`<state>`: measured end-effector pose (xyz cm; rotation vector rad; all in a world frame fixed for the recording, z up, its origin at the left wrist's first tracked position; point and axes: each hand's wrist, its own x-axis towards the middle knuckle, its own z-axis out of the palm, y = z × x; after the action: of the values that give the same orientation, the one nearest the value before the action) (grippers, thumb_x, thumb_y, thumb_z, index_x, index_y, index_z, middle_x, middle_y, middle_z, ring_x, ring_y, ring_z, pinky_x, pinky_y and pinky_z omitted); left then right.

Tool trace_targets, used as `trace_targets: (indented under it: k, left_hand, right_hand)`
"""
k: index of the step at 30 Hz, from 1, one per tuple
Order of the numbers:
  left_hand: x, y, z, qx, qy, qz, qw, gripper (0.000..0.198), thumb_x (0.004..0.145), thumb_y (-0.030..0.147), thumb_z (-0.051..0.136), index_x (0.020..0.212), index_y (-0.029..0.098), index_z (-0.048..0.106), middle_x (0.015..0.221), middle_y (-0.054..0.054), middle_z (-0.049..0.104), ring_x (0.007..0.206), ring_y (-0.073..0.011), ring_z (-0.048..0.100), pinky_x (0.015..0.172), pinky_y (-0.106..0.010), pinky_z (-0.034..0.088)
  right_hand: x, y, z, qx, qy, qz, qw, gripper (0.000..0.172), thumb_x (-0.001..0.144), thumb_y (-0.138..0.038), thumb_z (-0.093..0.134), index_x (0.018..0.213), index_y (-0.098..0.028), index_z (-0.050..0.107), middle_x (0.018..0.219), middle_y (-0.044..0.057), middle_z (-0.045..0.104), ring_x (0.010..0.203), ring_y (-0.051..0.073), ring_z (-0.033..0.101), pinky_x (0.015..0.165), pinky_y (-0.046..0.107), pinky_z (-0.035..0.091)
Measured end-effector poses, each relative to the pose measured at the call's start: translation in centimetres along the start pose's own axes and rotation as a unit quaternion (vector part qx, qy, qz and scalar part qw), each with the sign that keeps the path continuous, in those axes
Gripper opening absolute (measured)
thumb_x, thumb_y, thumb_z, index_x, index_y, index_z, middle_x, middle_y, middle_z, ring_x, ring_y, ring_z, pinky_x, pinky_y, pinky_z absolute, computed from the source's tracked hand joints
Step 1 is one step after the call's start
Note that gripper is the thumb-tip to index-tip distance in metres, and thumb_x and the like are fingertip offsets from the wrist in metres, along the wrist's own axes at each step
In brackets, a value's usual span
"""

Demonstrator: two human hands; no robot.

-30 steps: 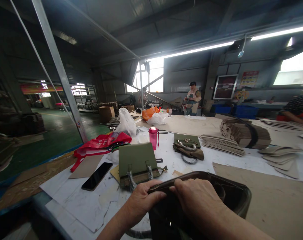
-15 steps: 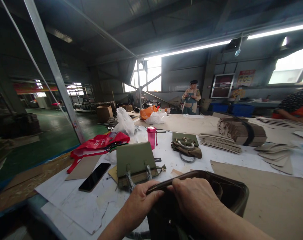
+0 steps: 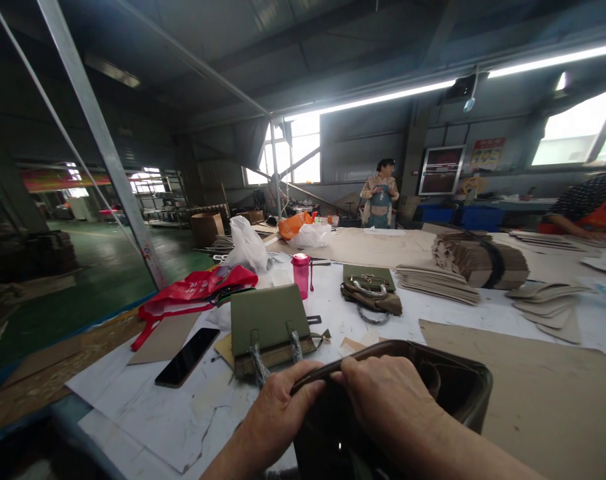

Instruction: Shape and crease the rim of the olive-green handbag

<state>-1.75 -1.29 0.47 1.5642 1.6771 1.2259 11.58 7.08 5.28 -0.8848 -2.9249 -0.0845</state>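
A dark olive-brown handbag [image 3: 475,381] stands close in front of me with its mouth open towards the right. My left hand [image 3: 287,403] pinches the left end of its upper rim, thumb on the near side. Just beside it, my right hand [image 3: 385,387] grips the same rim, fingers bent over the edge. The bag's lower part is dark and partly hidden by my forearms. Beyond my left hand lies a green handbag [image 3: 267,320] with plastic-wrapped handles. A smaller green handbag [image 3: 370,290] rests farther back.
A black phone [image 3: 187,358], a red bag [image 3: 197,290] and a pink bottle [image 3: 301,275] are on the white-covered table. Stacks of grey-brown cut pieces [image 3: 437,283] lie at right. One person [image 3: 379,193] stands across the table; another person's arm [image 3: 575,227] reaches in at far right.
The view shifts slightly. Both hands keep their hold on the handbag's rim, almost unmoved. The person across the table has turned their head.
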Motion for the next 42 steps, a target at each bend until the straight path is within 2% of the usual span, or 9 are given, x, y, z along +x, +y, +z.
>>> trace_targets:
  k: [4, 8, 11, 16, 22, 28, 34, 42]
  left_hand:
    - [-0.1, 0.0, 0.1, -0.010, 0.004, 0.004, 1.000, 0.026, 0.082, 0.031, 0.043, 0.102, 0.024, 0.057, 0.086, 0.003, 0.062, 0.082, -0.0131, 0.055, 0.072, -0.019, 0.041]
    - [0.0, -0.3, -0.2, -0.014, 0.009, -0.011, 1.000, 0.026, 0.079, 0.028, 0.047, 0.103, 0.025, 0.057, 0.093, 0.003, 0.062, 0.089, -0.0143, 0.054, 0.080, -0.021, 0.040]
    - [0.0, -0.9, -0.3, -0.017, 0.016, -0.039, 0.999, 0.035, 0.073, 0.027, 0.055, 0.108, 0.026, 0.053, 0.099, 0.003, 0.061, 0.093, -0.0158, 0.053, 0.085, -0.024, 0.039]
    - [0.0, -1.5, -0.3, -0.035, 0.005, -0.056, 0.998, 0.049, 0.069, 0.026, 0.059, 0.116, 0.026, 0.046, 0.099, 0.003, 0.062, 0.095, -0.0172, 0.054, 0.090, -0.028, 0.038]
    - [0.0, -1.2, -0.1, -0.018, 0.020, -0.024, 0.999, 0.036, 0.072, 0.026, 0.057, 0.107, 0.027, 0.054, 0.109, 0.004, 0.057, 0.104, -0.0168, 0.049, 0.093, -0.024, 0.035]
    - [-0.1, -0.3, 0.2, -0.024, 0.000, 0.006, 1.000, 0.030, 0.078, 0.029, 0.049, 0.107, 0.025, 0.055, 0.104, 0.002, 0.060, 0.095, -0.0152, 0.053, 0.083, -0.021, 0.040]
    - [-0.4, 0.0, 0.3, 0.000, 0.004, -0.016, 1.000, 0.027, 0.080, 0.034, 0.046, 0.098, 0.020, 0.060, 0.078, 0.001, 0.060, 0.079, -0.0140, 0.054, 0.069, -0.020, 0.041]
    - [-0.6, 0.1, 0.6, 0.004, 0.010, -0.036, 0.999, 0.032, 0.079, 0.040, 0.044, 0.091, 0.016, 0.062, 0.072, 0.000, 0.057, 0.068, -0.0119, 0.049, 0.059, -0.019, 0.037]
  right_hand:
    - [0.0, 0.0, 0.0, -0.001, 0.001, -0.002, 1.000, 0.026, 0.085, -0.022, 0.039, 0.074, -0.015, 0.061, 0.067, 0.010, 0.065, 0.066, 0.020, 0.062, 0.055, 0.023, 0.041]
    - [-0.2, 0.1, 0.1, -0.001, 0.008, -0.007, 1.000, 0.026, 0.085, -0.022, 0.038, 0.073, -0.015, 0.061, 0.066, 0.009, 0.064, 0.065, 0.019, 0.062, 0.053, 0.022, 0.039]
    - [-0.4, 0.2, 0.4, -0.003, 0.015, -0.017, 1.000, 0.024, 0.085, -0.022, 0.039, 0.074, -0.016, 0.060, 0.065, 0.008, 0.064, 0.063, 0.019, 0.062, 0.051, 0.022, 0.037]
    - [-0.7, 0.4, 0.6, -0.007, 0.014, -0.034, 0.999, 0.017, 0.083, -0.022, 0.044, 0.074, -0.019, 0.059, 0.064, 0.005, 0.065, 0.061, 0.021, 0.062, 0.046, 0.023, 0.033]
    - [-0.9, 0.6, 0.7, 0.003, 0.016, -0.057, 0.998, 0.013, 0.080, -0.019, 0.047, 0.075, -0.020, 0.059, 0.067, 0.002, 0.065, 0.060, 0.021, 0.061, 0.045, 0.024, 0.030]
    - [-1.1, 0.8, 0.8, 0.012, 0.040, -0.060, 0.997, 0.013, 0.080, -0.018, 0.048, 0.074, -0.021, 0.059, 0.065, 0.001, 0.065, 0.059, 0.021, 0.061, 0.045, 0.025, 0.030]
    - [-0.8, 0.8, 0.6, -0.006, 0.043, -0.041, 0.998, 0.015, 0.081, -0.022, 0.046, 0.074, -0.021, 0.060, 0.063, 0.003, 0.065, 0.058, 0.023, 0.062, 0.043, 0.024, 0.031]
    - [-0.9, 0.5, 0.6, -0.017, 0.050, -0.030, 0.998, 0.019, 0.082, -0.022, 0.044, 0.072, -0.019, 0.060, 0.061, 0.006, 0.064, 0.058, 0.022, 0.062, 0.045, 0.024, 0.035]
